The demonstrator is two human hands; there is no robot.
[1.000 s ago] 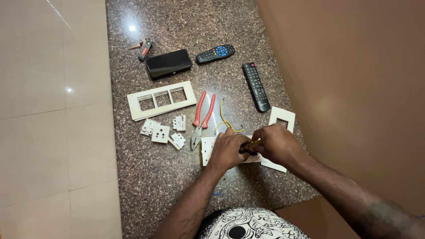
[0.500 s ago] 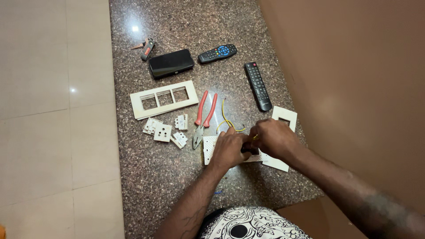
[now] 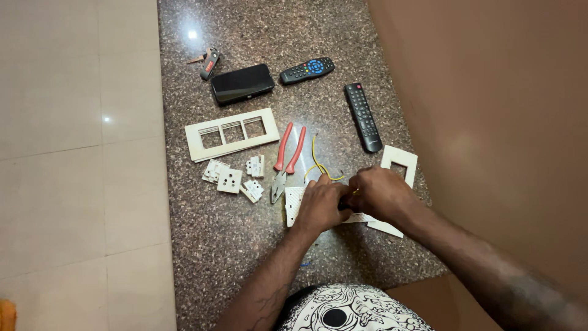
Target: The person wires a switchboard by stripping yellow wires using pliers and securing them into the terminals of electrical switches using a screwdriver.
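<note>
Two hands meet over a white switch plate [image 3: 296, 205] lying on the speckled granite desk [image 3: 233, 245], toward five o'clock of its surface: the left hand [image 3: 321, 205] presses down on the plate with curled fingers, and the right hand [image 3: 378, 193] closes against it from three o'clock, fingers bunched around something small and dark that cannot be made out. Yellow wire [image 3: 316, 160] loops out at twelve o'clock of the hands, beside red-handled pliers [image 3: 286, 158]. Bare desk lies at seven o'clock of the hands; the desk's right edge runs close behind a single white frame [image 3: 401, 161], half hidden by the right wrist. At ten o'clock lie small white switch modules [image 3: 230, 179] and a long three-window frame [image 3: 231, 133]; farther up, a black box [image 3: 242, 83], two remotes [image 3: 364, 116] and a small tool [image 3: 209, 62]. Compared with the earlier frames, both hands stay locked on the same spot, and nothing else has shifted.
</note>
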